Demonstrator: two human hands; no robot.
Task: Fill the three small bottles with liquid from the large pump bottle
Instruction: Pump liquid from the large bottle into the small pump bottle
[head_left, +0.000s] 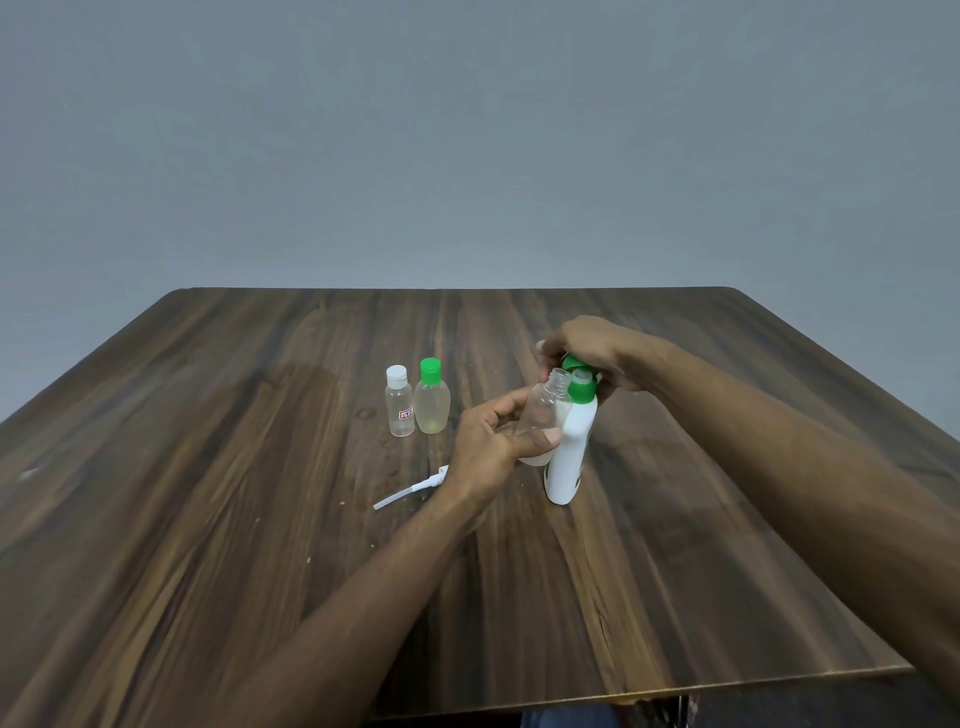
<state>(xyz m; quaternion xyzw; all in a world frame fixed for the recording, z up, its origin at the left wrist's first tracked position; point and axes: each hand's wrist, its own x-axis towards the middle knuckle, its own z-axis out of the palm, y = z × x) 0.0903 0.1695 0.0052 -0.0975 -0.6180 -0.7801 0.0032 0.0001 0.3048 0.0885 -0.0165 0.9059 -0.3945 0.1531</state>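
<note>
The large white pump bottle (571, 447) with a green collar stands right of the table's middle. My right hand (587, 348) sits on top of it, fingers curled round the green pump head. My left hand (488, 441) grips a clear small bottle (543, 415), uncapped, tilted with its open neck just under the pump's spout; a little pale liquid lies at its bottom. Two capped small bottles stand to the left: a clear one with a white cap (399, 402) and a yellowish one with a green cap (431, 397).
A white spray-pump insert with a thin tube (410, 488) lies on the wooden table (208, 467) just left of my left wrist. Small wet spots mark the wood near the capped bottles. A grey wall rises behind the far edge.
</note>
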